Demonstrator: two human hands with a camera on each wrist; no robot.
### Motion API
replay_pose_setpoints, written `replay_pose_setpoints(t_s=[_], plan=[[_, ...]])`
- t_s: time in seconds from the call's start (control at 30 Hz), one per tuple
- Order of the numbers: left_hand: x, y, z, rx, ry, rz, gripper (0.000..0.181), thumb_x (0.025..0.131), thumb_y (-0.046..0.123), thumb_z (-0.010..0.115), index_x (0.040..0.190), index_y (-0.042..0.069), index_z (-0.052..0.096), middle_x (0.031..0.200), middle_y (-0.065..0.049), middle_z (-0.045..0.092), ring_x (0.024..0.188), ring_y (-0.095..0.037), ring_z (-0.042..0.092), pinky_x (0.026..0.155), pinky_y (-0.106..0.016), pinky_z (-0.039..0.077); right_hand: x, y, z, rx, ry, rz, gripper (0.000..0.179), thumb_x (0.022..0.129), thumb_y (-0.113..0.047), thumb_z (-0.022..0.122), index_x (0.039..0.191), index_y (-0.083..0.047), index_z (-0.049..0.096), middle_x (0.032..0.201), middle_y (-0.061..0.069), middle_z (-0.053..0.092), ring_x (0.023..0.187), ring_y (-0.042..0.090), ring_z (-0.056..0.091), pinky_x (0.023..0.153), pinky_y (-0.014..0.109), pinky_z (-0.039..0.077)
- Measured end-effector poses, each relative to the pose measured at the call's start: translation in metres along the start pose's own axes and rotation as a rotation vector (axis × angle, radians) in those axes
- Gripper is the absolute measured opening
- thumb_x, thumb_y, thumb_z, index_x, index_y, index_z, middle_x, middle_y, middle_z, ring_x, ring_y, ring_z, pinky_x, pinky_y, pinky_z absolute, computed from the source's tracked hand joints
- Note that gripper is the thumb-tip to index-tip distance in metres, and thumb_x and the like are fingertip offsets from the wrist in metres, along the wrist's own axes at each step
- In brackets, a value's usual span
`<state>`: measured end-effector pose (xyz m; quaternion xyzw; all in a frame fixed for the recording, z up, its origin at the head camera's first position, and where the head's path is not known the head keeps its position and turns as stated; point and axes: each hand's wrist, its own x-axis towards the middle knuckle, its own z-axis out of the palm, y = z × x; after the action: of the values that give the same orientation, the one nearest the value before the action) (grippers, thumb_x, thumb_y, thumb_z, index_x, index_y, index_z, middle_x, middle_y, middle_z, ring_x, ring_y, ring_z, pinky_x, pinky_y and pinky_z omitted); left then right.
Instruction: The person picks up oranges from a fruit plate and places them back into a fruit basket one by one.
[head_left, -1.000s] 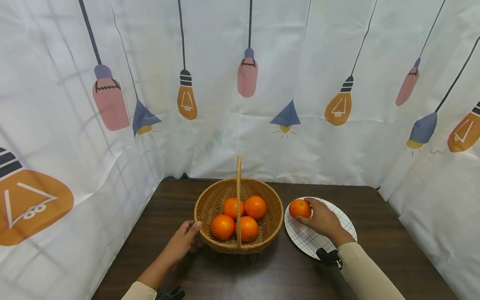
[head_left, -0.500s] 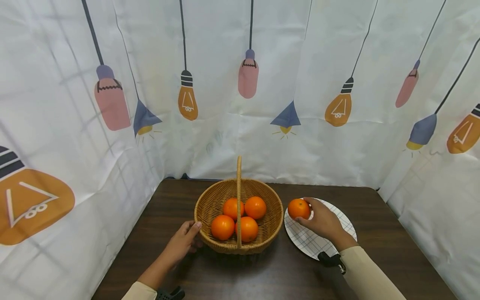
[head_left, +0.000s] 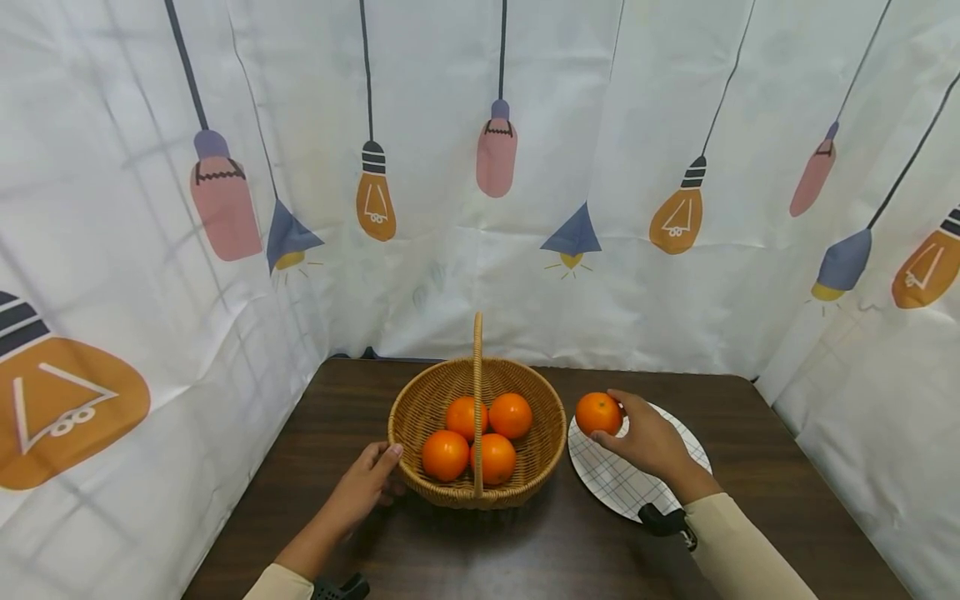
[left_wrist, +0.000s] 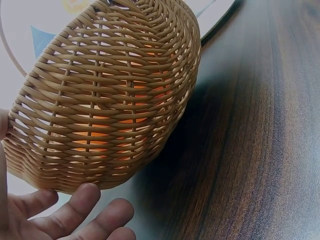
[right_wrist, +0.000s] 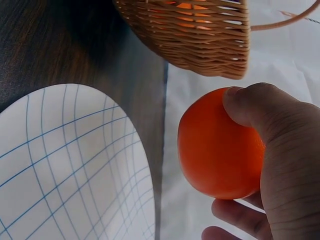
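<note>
A wicker basket [head_left: 552, 454] with an arched handle stands mid-table and bears several oranges [head_left: 446, 456]. At its left rim my left hand [head_left: 362, 487] holds on, thumb over the edge and fingers against the outer wall, as the left wrist view also shows. My right hand [head_left: 647, 437] grips another orange [head_left: 598, 414] between thumb and fingers. In the right wrist view this orange [right_wrist: 217, 150] hangs apart from the white plate [right_wrist: 75, 165] with its blue grid lines. The fingers behind the fruit are partly hidden.
The plate [head_left: 618, 483] lies on the dark wooden table [head_left: 525, 554] to the right of the basket, under my right hand. A white curtain [head_left: 450, 292] printed with lamps closes off the back and sides.
My right hand has risen slightly with the orange, away from the plate. The left hand and the basket have stayed where they were.
</note>
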<state>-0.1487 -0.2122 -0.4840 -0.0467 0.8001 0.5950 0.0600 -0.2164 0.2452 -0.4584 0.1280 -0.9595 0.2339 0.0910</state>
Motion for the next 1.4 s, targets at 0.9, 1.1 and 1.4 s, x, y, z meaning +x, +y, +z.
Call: replay_pose_setpoints(t_s=[0.9, 1.1, 1.4], plan=[[0.0, -0.001, 0.0, 0.01, 0.002, 0.006, 0.061, 0.108, 0.046, 0.049, 0.146, -0.001, 0.042, 0.117, -0.016, 0.062, 0.09, -0.032, 0.068, 0.073, -0.047, 0.055, -0.002, -0.015, -0.015, -0.009, 0.009, -0.048, 0.086, 0.085, -0.052, 0.081, 0.148, -0.003, 0.048, 0.133, 0.019, 0.06, 0.107, 0.037, 0.065, 0.083, 0.054, 0.055], [0.0, 0.0, -0.001, 0.006, -0.007, 0.011, 0.062, 0.107, 0.046, 0.05, 0.146, -0.001, 0.041, 0.115, -0.015, 0.062, 0.089, -0.031, 0.068, 0.073, -0.046, 0.056, 0.001, -0.02, -0.018, -0.014, 0.022, -0.066, 0.085, 0.085, -0.05, 0.082, 0.148, -0.005, 0.048, 0.133, 0.019, 0.06, 0.105, 0.036, 0.065, 0.081, 0.053, 0.056], [-0.001, 0.003, -0.001, 0.016, -0.022, 0.002, 0.062, 0.108, 0.047, 0.049, 0.146, -0.001, 0.04, 0.117, -0.017, 0.061, 0.091, -0.032, 0.068, 0.074, -0.045, 0.056, 0.003, -0.026, -0.02, -0.024, 0.039, -0.101, 0.086, 0.084, -0.051, 0.082, 0.148, -0.005, 0.049, 0.14, 0.019, 0.057, 0.112, 0.036, 0.065, 0.084, 0.054, 0.056]])
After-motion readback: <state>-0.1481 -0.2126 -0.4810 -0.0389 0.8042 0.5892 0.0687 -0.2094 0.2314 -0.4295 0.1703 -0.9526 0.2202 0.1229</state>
